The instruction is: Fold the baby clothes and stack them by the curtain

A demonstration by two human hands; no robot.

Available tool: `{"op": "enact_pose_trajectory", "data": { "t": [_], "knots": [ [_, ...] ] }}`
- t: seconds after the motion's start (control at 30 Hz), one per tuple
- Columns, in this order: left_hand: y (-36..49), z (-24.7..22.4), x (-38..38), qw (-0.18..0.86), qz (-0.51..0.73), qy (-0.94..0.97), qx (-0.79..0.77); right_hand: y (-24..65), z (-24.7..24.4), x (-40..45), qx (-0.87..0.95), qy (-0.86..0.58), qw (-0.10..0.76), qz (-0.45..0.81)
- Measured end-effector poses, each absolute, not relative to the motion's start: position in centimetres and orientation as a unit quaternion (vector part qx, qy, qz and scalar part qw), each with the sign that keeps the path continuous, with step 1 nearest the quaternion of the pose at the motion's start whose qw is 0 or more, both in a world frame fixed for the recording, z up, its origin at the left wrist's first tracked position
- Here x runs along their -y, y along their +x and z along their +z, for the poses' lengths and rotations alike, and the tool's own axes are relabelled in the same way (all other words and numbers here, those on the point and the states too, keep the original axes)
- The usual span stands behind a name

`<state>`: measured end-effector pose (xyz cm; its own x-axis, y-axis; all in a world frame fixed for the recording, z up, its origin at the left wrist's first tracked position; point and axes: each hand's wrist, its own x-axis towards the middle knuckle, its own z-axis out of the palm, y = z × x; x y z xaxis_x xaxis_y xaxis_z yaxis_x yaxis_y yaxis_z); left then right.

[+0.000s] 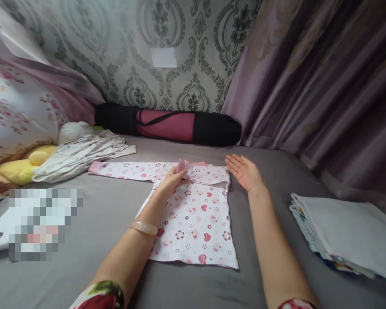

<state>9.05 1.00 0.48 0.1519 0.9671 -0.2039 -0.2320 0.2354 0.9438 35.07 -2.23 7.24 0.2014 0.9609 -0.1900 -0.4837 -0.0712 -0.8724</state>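
Note:
A white long-sleeved child's shirt (193, 223) with pink hearts and flowers lies flat on the grey bed sheet. Its left-side sleeve (125, 170) stretches straight out to a pink cuff, while the right-side sleeve (209, 174) is folded inward across the chest. My left hand (172, 178), with a pale bangle at the wrist, pinches that folded sleeve near its pink cuff, by the collar. Just off the shirt's right shoulder is my right hand (246, 172), palm turned up and fingers stretched out, holding nothing.
Right of the shirt sits a stack of folded cloth (350, 231). On the left are a partly blurred white device (0, 227), a rumpled pale garment (86, 152), a yellow plush toy (19, 169) and a floral pillow (16, 107). A black and maroon bag (167, 125) lies along the wall.

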Motion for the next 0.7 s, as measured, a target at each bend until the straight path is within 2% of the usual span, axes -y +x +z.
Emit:
{"op": "enact_pose_trajectory", "data": {
  "t": [0.17,0.43,0.57,0.7],
  "knots": [
    [8.4,0.8,-1.8,0.605,0.513,0.41,-0.45,36.9,6.7,2.5,0.272,-0.486,0.63,0.541],
    [7.0,0.2,-2.8,0.543,0.54,0.395,-0.507,35.2,3.6,1.1,0.354,-0.596,0.569,0.443],
    [6.7,-0.2,-2.8,0.496,0.528,0.444,-0.528,33.2,1.9,0.9,0.531,-0.694,0.402,0.274],
    [6.2,-0.5,-2.8,0.395,0.505,0.511,-0.573,31.2,0.5,1.8,0.661,-0.708,0.213,0.126]
  ]
}}
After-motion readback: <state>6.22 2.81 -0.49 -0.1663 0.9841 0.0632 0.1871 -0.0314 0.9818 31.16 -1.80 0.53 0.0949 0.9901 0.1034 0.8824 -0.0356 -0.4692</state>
